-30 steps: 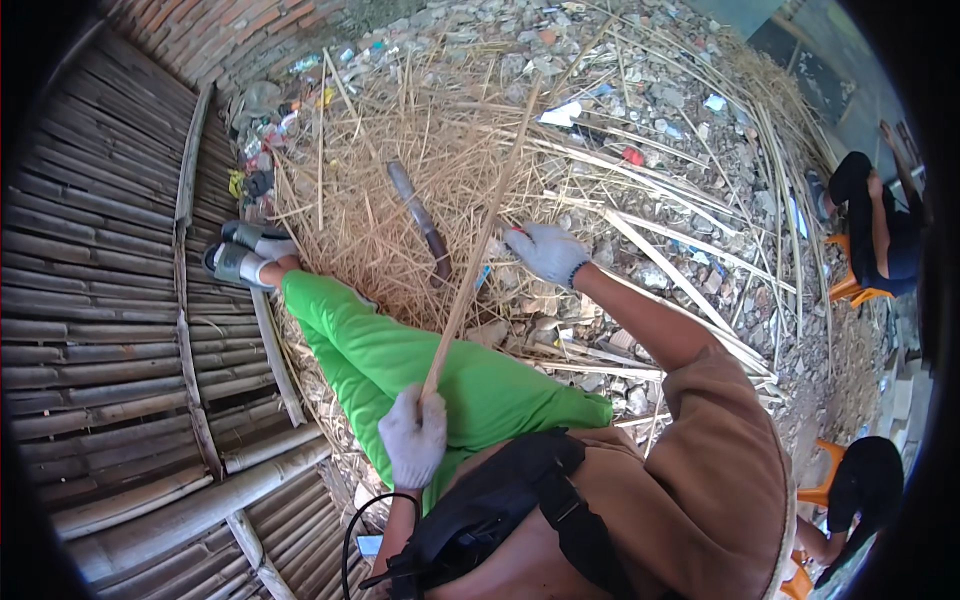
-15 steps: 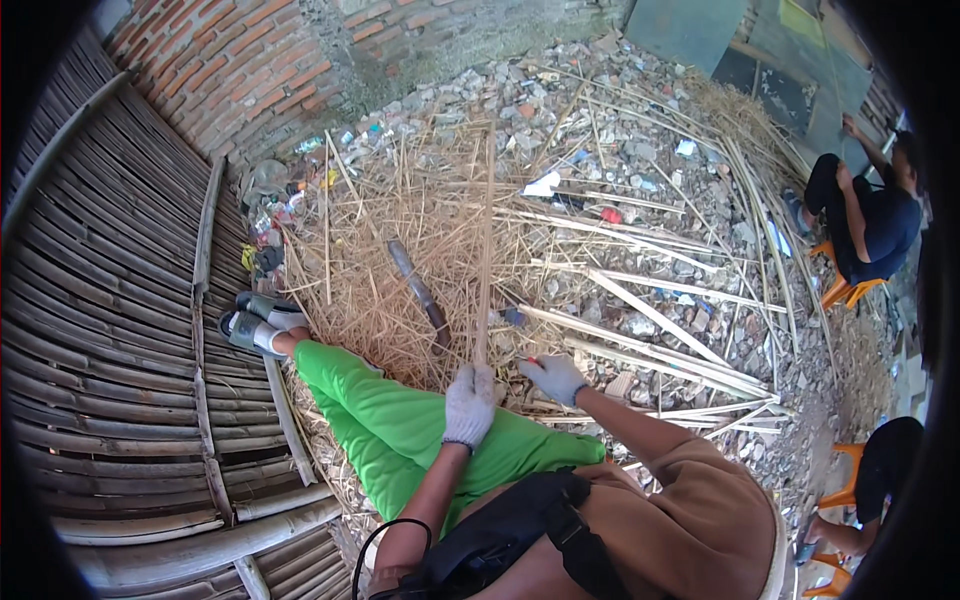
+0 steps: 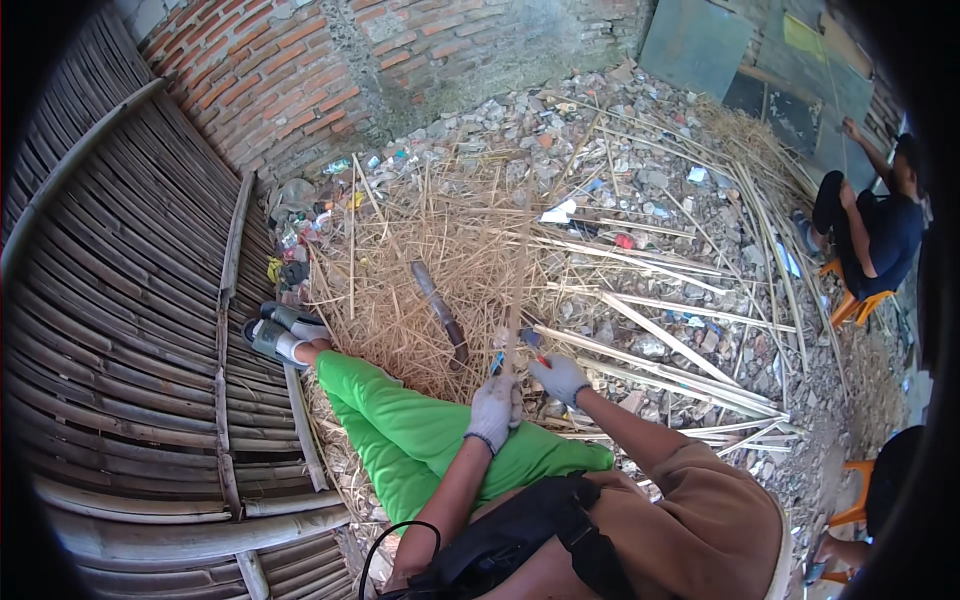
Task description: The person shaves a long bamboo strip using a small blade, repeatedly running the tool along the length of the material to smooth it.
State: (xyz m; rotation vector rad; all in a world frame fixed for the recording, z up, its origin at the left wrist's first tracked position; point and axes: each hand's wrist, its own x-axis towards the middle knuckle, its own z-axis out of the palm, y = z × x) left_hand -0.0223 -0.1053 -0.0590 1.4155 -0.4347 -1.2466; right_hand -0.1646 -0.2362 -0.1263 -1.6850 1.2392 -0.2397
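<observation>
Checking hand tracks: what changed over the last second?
The left hand moved forward and right, bringing the long pale strip from a rightward lean to nearly upright in view. The right hand, holding a red item, drew back toward the body, close to the left. No visible new grip or release. Unchanged: dark curved tool on the straw.

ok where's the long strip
Near the middle of the head view, the strip runs up from the left hand in front of the straw, just left of the right hand.
</observation>
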